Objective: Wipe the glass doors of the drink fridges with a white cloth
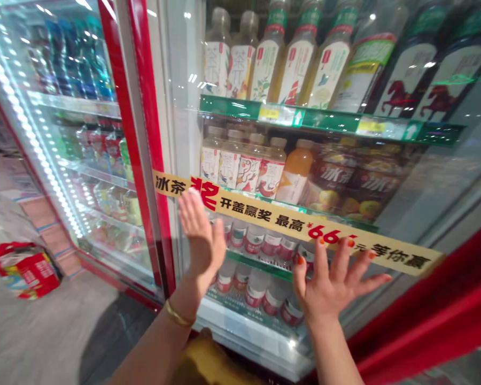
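My left hand (200, 240) is raised flat, fingers close together, at the left end of a yellow printed banner (288, 222) across a glass fridge door (385, 182). A gold bangle (179, 314) circles that wrist. My right hand (332, 283) has orange-painted nails and spread fingers, and lies against the glass below the banner. Neither hand holds anything. Behind the glass stand bottled teas (296, 69) on a green-edged shelf, an orange drink bottle (296, 174), and short capped bottles (256, 289) low down, close behind my hands.
A red door frame (144, 133) separates this door from a lit neighbouring drinks fridge (84, 160). Another red frame (433, 315) runs at lower right. Stacked cartons (50, 240) and a red-and-white bag (26, 270) sit on the grey floor (52, 331) at left.
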`<state>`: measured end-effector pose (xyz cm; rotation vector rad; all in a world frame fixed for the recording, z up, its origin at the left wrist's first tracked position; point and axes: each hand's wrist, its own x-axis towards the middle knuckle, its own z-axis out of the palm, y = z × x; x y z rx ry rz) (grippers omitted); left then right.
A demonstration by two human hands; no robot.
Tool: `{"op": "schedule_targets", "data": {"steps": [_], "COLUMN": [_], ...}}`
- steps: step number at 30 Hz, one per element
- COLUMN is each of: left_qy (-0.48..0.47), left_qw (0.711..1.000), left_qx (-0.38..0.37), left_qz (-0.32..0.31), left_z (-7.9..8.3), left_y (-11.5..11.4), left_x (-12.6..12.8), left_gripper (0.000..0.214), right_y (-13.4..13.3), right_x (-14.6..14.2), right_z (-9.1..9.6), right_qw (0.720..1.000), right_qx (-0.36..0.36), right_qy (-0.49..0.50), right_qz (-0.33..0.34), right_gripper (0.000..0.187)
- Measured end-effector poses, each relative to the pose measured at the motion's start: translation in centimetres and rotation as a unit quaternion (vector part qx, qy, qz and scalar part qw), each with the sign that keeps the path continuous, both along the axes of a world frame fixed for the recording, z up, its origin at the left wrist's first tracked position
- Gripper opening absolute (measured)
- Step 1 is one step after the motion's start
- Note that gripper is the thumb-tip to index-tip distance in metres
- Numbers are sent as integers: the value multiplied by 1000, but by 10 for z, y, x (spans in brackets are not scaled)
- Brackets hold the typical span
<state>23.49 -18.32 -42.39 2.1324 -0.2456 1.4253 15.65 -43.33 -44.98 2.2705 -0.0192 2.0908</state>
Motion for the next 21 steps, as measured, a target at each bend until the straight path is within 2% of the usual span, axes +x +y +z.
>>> {"op": "schedule_targets", "data": {"steps": [1, 2, 4, 5, 6, 8, 10, 12, 13, 15, 16, 17, 19, 21], "left_qy": [0, -3, -24, -26, -19, 14, 45, 51, 45, 19, 0, -22, -64, -82], "left_qw": [998, 990, 963, 953, 955, 977, 994, 996, 996, 996, 994, 987, 966, 956], "left_qx": [54, 131, 259, 289, 286, 199, 75, -12, -25, 14, 62, 119, 219, 255], "left_qz": [-20, -42, -75, -82, -84, -76, -72, -75, -78, -87, -95, -106, -123, -121], "left_z": [3, -1, -26, -42, -58, -77, -72, -49, -36, -18, -16, -20, -40, -60], "left_y": [-15, -31, -53, -58, -57, -45, -34, -35, -41, -58, -66, -72, -72, -58], "left_x": [-5, -12, -30, -38, -45, -50, -44, -34, -31, -30, -32, -35, -42, -44], "left_gripper": [79, 81, 82, 82, 81, 82, 81, 81, 82, 85, 85, 86, 84, 82], "right_y": [0, -2, -7, -9, -10, -10, -8, -6, -6, -6, -7, -7, -7, -6], "right_x": [0, -1, -3, -4, -5, -6, -5, -4, -4, -4, -5, -5, -5, -5], "right_z": [-1, -3, -6, -7, -8, -9, -9, -9, -9, -9, -10, -11, -12, -13], "right_qw": [1000, 1000, 1000, 999, 999, 999, 1000, 1000, 1000, 1000, 1000, 1000, 999, 1000], "right_qx": [3, 4, 0, -4, -6, -9, -9, -7, -7, -5, -5, -4, -2, 2], "right_qy": [2, 6, 9, 7, 5, 2, -2, -7, -7, -4, -2, 1, 2, 1], "right_qz": [8, 16, 28, 31, 33, 33, 28, 20, 19, 23, 27, 31, 33, 28], "right_gripper": [78, 77, 76, 77, 77, 78, 79, 80, 80, 81, 82, 82, 82, 83]}}
